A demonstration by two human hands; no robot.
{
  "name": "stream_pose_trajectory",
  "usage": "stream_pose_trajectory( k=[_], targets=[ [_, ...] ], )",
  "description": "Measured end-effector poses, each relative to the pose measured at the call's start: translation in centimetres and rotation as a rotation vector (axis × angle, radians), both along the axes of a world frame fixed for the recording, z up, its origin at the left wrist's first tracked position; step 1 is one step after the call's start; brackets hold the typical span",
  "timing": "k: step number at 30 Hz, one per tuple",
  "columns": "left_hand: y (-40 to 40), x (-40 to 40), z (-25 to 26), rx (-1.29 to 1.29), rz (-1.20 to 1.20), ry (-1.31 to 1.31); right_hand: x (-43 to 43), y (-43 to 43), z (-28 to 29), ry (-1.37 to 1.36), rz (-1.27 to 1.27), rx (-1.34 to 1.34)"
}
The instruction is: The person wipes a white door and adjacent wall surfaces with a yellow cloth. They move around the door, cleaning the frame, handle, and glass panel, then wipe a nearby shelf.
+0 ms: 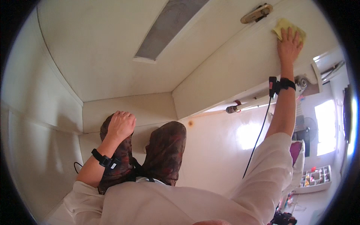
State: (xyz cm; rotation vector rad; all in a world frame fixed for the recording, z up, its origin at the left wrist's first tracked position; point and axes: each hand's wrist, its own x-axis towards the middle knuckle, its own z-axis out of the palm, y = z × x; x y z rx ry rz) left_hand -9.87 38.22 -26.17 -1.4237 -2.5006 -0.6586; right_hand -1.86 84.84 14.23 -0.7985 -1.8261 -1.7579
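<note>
My right hand [289, 46] lies spread on a yellow cloth [288, 26], pressing it against a white panel [225, 64] at the upper right. Left of the cloth, an oval handle or latch [256, 13] with brown stains is set in the same panel. My left hand [121, 125] rests on my knee in dark patterned trousers, its fingers loosely curled and no object visible in it. Both wrists carry black straps with small devices; a cable hangs from the right one.
White panels surround my legs, one with a long grey inset [168, 28]. Below the right panel's edge lies a rod with a dark end [231, 109]. Farther right are a fan [308, 129], a bright window [325, 126] and a white shelf unit [316, 180] with small things.
</note>
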Motion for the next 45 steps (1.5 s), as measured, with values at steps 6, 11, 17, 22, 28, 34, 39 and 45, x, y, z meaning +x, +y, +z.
stream_pose_trajectory(
  k=[6,11,17,22,28,34,39,45],
  targets=[
    [-0.2,0.0,0.3,0.038,0.006,0.008,-0.8,1.7,-16.8,-0.3,0.195,-0.271],
    [0.0,-0.1,-0.5,-0.005,0.01,0.017,2.8,-1.0,-26.9,-0.563,0.068,-0.733],
    [-0.1,0.0,0.7,0.021,0.004,-0.017,3.8,2.8,-8.8,-0.024,0.275,-0.148],
    [0.2,0.2,0.6,-0.036,0.003,-0.041,4.5,3.2,-2.3,0.132,0.448,-0.238],
    [0.0,0.1,0.5,-0.033,-0.013,-0.042,4.5,3.3,-25.7,-0.22,0.37,-0.417],
    [-0.2,-0.3,0.1,0.024,-0.014,-0.061,8.2,0.5,-36.0,-0.417,0.255,-0.742],
    [0.3,-3.2,3.2,-0.629,-0.121,-0.193,3.5,-3.3,-23.3,-0.163,0.144,-0.483],
    [8.5,0.3,10.6,-0.414,-0.547,-0.321,2.3,-2.9,-26.1,-0.16,0.101,-0.631]
  ],
)
